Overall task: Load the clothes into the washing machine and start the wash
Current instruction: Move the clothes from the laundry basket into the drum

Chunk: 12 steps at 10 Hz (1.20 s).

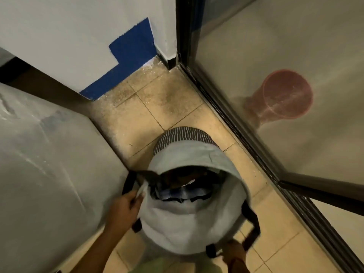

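Left hand (126,209) is reaching forward, fingers (135,197) pinching the laundry bag (187,229) rim; right hand (233,251) is gripping its strap (252,223).

No legible text or labels anywhere.

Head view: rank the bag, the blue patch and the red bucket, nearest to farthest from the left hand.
1. bag: the left hand grips its rim.
2. blue patch: ahead, low on the wall.
3. red bucket: far right, behind the glass.
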{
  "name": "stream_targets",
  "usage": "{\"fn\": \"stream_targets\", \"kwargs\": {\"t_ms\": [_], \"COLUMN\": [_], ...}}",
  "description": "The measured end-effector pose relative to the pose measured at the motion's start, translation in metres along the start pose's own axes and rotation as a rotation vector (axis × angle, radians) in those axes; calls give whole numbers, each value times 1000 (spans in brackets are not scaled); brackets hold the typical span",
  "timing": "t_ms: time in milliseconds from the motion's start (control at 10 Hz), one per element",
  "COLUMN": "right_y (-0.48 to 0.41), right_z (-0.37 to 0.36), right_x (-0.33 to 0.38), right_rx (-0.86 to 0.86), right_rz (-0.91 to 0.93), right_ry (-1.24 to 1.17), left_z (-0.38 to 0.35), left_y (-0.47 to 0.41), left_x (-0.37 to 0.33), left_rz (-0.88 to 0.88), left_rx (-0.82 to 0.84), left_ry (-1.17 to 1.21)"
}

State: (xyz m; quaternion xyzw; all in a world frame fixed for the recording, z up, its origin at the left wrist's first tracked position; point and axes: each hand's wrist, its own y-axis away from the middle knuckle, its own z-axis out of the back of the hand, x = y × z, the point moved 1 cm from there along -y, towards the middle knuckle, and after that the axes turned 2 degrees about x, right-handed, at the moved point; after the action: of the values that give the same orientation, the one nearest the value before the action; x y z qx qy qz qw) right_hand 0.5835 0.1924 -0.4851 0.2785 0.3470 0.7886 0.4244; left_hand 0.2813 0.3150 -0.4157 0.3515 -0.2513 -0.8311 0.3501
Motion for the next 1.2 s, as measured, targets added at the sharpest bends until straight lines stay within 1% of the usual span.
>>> {"fn": "stream_targets", "kwargs": {"t_ms": [100,200,300,400,500,600,700,800,900,1000,1100,1200], "right_y": [-47,-46,-44,-39,-23,-14,-17,-47,-87,-120,-137,-124], "right_z": [48,53,59,64,56,31,-4,-35,-55,-70,-84,-87], "right_x": [125,162,189,201,219,250,294,340,379,410,418,391], "right_rx": [1,-58,-158,-337,-481,-359,-47,52,-9,-11,-8,-3], "right_rz": [-131,93,207,398,821,1111,1144,1124,1117,1049,1038,986], "right_ry": [-34,-155,-110,165,365,379,440,597,793,1008,1148,1019], "left_z": [20,25,29,30,33,32,21,-4,-40,-69,-78,-80], "left_y": [-41,-67,-78,-78,-77,-74,-68,-65,-64,-67,-70,-68], "left_x": [-33,-55,-68,-73,-76,-79,-76,-73,-70,-64,-58,-53], "left_rz": [-98,-130,-114,-94,-109,-135,-179,-289,-409,-404,-309,-242], "left_rx": [-98,-172,-176,-154,-164,-172,-276,-411,-345,-223,-64,-1], "left_ry": [23,23,61,149,159,153,107,-12,-13,46,103,108]}}
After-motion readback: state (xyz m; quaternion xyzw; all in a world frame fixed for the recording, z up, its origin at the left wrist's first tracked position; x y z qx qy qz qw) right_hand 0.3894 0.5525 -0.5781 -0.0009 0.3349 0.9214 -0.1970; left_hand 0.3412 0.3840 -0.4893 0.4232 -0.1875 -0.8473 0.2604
